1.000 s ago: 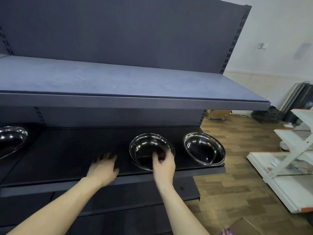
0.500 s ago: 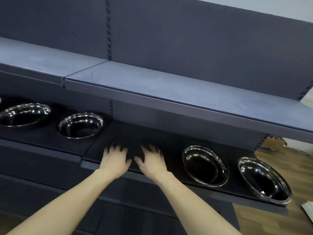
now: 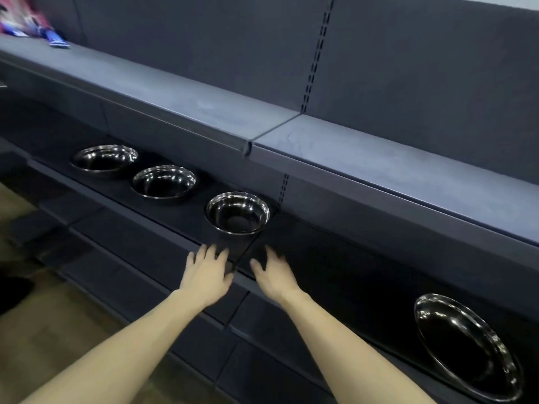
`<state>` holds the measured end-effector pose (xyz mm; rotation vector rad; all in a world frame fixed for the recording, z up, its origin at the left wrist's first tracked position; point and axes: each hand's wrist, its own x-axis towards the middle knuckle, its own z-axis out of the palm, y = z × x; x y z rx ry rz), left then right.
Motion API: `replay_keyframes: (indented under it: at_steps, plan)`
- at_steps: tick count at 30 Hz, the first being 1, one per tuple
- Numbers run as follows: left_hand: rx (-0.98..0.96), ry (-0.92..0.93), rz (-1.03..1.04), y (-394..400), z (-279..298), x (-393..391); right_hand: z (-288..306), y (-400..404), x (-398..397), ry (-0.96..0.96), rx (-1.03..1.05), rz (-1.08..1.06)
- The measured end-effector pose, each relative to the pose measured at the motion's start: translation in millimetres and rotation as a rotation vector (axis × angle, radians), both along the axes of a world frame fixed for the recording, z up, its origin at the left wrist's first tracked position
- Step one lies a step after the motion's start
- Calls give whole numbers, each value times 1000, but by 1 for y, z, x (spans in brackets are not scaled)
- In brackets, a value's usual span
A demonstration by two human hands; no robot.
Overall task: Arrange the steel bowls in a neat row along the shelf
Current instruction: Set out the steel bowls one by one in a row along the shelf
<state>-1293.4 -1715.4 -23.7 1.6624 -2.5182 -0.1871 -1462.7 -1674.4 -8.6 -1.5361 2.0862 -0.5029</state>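
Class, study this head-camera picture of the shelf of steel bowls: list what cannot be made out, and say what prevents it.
- Colourful item on the upper shelf, head view: blurred and cut off by the top-left corner, so unidentifiable.
- Rightmost bowl: stretched near the frame's edge; its true shape is unclear.
- Left hand and right hand: fingertips motion-blurred, so contact with the lower shelf is uncertain.
- Lower tiers: too dark.

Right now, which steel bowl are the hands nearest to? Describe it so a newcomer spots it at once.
Find the dark lower shelf under the grey upper shelf. Three bowls sit in a row on its left part; take the rightmost of them, the bowl just beyond both open hands. It alone sits beside the seam between the shelf panels.
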Motion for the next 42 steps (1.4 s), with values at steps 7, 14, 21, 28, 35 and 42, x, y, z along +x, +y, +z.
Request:
replay_keyframes:
  at_steps: [7, 14, 21, 28, 35, 42]
  plan:
    - [38, -49, 83, -28, -3, 21, -13, -52, 8, 111, -31, 23]
    - [13, -65, 143, -74, 1, 12, -27, -108, -1, 104, -14, -11]
    - [56, -63, 121, -114, -11, 10, -39, -140, -11, -351, -194, -398]
    - [67, -56, -13, -158, -16, 20, -53, -148, 5, -867, -269, -682]
    - [90, -34, -212, -177, -24, 40, -50, -114, 27, -1020, -442, -941]
    - [196, -2, -367, -146, -31, 6, -52, -50, 9, -959, -572, -1076]
